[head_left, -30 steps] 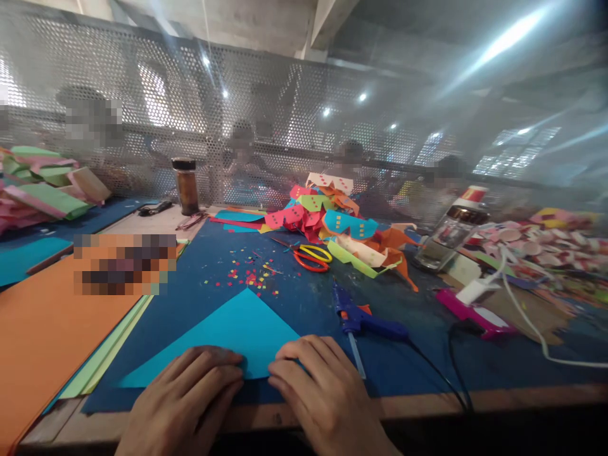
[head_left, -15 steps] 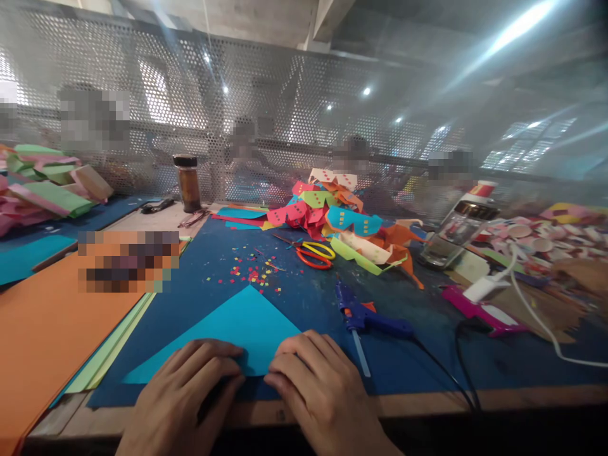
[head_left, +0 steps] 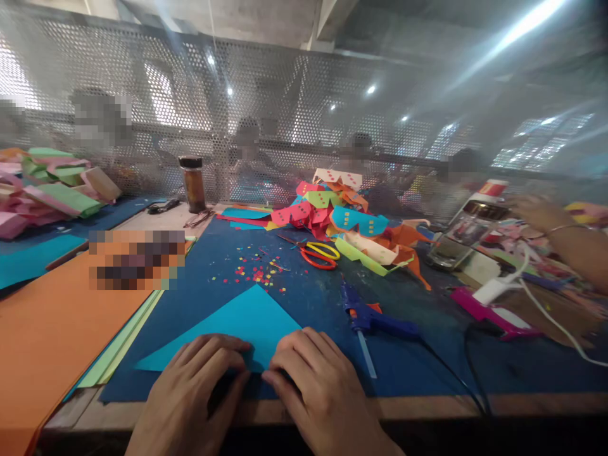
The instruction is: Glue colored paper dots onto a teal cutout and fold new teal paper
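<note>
A worker's left hand (head_left: 199,373) and right hand (head_left: 316,380) bend over a triangular sheet of blue paper (head_left: 237,326) at the near side of a blue-covered table (head_left: 178,305). The paper lies flat, one point aimed away from the worker, its long side close to the table's front. Both hands are half curled, fingers close together and fingertips at that long side, a narrow gap between the two; whether the thumbs pinch the sheet cannot be told. Just beyond the paper's tip lie red and yellow scraps (head_left: 257,277), with scissors (head_left: 304,246) (one handle yellow, the other red-orange) near them. A blue glue gun (head_left: 370,315), its pale stick (head_left: 367,354) pointing toward the worker, lies to the right, on the near side of a pile of colorful paper masks (head_left: 358,221). Farther right is a glass bottle (head_left: 458,231), and another person's hand (head_left: 528,212) shows just beside it. At left, orange paper (head_left: 52,316) tops a stack of sheets, while a dark-lidded jar (head_left: 194,190) stands before a mesh screen (head_left: 190,120).
</note>
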{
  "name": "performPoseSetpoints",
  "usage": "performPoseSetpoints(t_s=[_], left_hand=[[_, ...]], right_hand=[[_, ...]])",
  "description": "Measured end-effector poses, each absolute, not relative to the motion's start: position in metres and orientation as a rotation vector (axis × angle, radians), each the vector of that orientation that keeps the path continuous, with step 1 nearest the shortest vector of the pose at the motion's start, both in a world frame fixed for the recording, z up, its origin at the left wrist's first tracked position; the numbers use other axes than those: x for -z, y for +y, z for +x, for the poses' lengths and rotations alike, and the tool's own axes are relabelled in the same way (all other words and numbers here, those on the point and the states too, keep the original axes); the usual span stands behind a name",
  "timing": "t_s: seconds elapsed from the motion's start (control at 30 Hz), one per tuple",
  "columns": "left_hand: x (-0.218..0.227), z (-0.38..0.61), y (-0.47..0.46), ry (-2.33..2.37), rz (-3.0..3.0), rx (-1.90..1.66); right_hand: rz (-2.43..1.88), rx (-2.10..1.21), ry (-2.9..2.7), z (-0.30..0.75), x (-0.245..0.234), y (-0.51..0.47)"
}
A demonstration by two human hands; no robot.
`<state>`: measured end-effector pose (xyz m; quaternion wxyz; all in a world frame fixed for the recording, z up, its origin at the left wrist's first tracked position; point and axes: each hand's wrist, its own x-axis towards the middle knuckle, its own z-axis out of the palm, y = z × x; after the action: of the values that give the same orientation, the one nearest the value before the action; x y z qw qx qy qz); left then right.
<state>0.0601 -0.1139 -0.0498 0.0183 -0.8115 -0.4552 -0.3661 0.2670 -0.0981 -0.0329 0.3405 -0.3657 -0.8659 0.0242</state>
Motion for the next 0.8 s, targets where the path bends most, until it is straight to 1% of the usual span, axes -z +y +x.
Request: performPoseSetpoints(t_s=[0.33, 0.53, 0.8], left_hand=[[0.0536, 0.0572, -0.1166, -1.488, -2.505, 1.082], [0.0534, 0.0639, -0.1202, -1.664, -2.43, 1.141], [0.0541, 0.0625, -0.119, -1.601, -2.418, 1.107]], right_hand=[[-0.973, -0.149, -2.237, 0.2665, 0.0348, -0.0973], [-0.989, -0.111, -2.22, 0.2666, 0.0377, -0.097], [-1.018, -0.118, -2.21, 0.2664, 0.0369, -0.097]])
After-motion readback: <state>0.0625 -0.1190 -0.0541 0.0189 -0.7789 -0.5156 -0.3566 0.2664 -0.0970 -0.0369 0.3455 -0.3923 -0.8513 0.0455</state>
